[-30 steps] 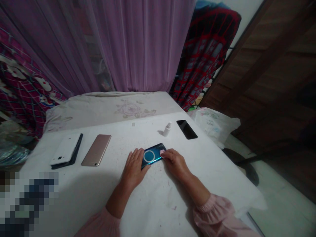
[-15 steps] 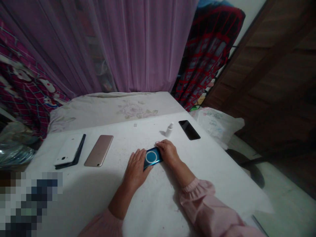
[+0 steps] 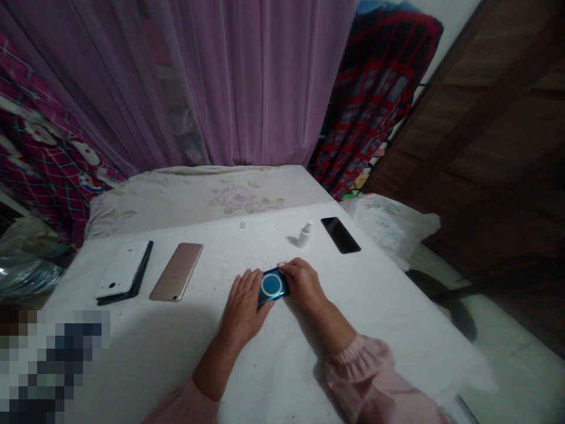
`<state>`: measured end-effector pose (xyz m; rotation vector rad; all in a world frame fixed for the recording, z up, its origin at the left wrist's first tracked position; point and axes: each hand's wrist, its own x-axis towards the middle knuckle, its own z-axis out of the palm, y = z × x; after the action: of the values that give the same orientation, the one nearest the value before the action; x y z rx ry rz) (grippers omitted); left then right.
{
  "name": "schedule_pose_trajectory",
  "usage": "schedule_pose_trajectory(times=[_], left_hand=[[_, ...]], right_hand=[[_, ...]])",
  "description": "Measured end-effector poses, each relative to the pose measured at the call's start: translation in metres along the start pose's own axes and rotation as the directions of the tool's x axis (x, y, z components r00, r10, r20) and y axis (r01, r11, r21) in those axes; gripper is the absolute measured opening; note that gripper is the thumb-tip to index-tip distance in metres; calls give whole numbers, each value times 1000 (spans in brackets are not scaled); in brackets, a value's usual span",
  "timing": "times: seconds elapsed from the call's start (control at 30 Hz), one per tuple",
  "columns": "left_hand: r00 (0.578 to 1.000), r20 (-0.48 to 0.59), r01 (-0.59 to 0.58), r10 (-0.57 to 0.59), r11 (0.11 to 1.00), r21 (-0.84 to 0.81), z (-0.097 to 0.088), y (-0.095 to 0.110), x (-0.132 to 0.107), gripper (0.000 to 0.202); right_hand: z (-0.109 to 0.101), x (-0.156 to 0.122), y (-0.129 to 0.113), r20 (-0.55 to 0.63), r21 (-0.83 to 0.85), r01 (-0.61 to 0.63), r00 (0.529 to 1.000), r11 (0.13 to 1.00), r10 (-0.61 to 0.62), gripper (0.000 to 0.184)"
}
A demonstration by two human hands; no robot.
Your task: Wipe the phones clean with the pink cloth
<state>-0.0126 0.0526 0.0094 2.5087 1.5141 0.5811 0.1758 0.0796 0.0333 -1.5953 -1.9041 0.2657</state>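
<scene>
A shiny blue phone [image 3: 282, 292] lies on the white cloth with its back up, a white ring showing on it. My left hand [image 3: 242, 303] grips its left end, fingers along the far side and the thumb at the near edge. At the phone's right end, my right hand [image 3: 305, 284] is closed, fingertips pinched on a small pale pink piece [image 3: 281, 265] by the far corner. The piece is mostly covered by the fingers, so its kind is unclear. Just beyond the right hand stands a small white spray bottle [image 3: 304, 236].
A black phone [image 3: 341, 235] lies right of the bottle. To the left are a rose-gold phone [image 3: 177, 272] and a white phone [image 3: 124, 270] on top of a dark one. A small pale square [image 3: 242, 225] lies farther back. A plastic bag [image 3: 388, 221] hangs beyond the right edge.
My right hand has shifted slightly toward me along the phone's right end, with the pale piece in its fingertips. My left hand keeps its grip. The whole view has moved a little.
</scene>
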Motion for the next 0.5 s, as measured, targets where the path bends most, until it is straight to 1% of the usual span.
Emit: schedule_pose_trajectory(times=[0.07, 0.13, 0.2, 0.3, 0.37, 0.43, 0.5], left_hand=[[1000, -2, -1, 1, 1000, 5, -1, 1, 0, 58], [1000, -11, -2, 2, 1000, 9, -1, 1, 0, 57], [1000, -18, -4, 4, 1000, 12, 0, 1, -1, 57], [999, -33, -13, 14, 1000, 13, 1, 0, -2, 58], [999, -41, -18, 18, 1000, 15, 2, 0, -2, 58], [999, -39, -23, 23, 1000, 19, 2, -1, -2, 58], [999, -31, -27, 28, 999, 24, 3, -2, -2, 59]], right_hand=[[3, 9, -1, -4, -32, -23, 1000, 999, 23, 24], [3, 7, -2, -15, -46, -35, 999, 998, 35, 25], [0, -6, -3, -26, -19, -15, 1000, 1000, 14, 27], [-9, -33, -2, -33, 24, 27, 999, 999, -26, 28], [-14, -45, -2, -30, 35, 40, 999, 999, -39, 27], [-14, -45, -3, -24, 44, 37, 999, 998, -35, 27], [-10, -35, -5, -18, 35, 23, 1000, 999, -23, 26]])
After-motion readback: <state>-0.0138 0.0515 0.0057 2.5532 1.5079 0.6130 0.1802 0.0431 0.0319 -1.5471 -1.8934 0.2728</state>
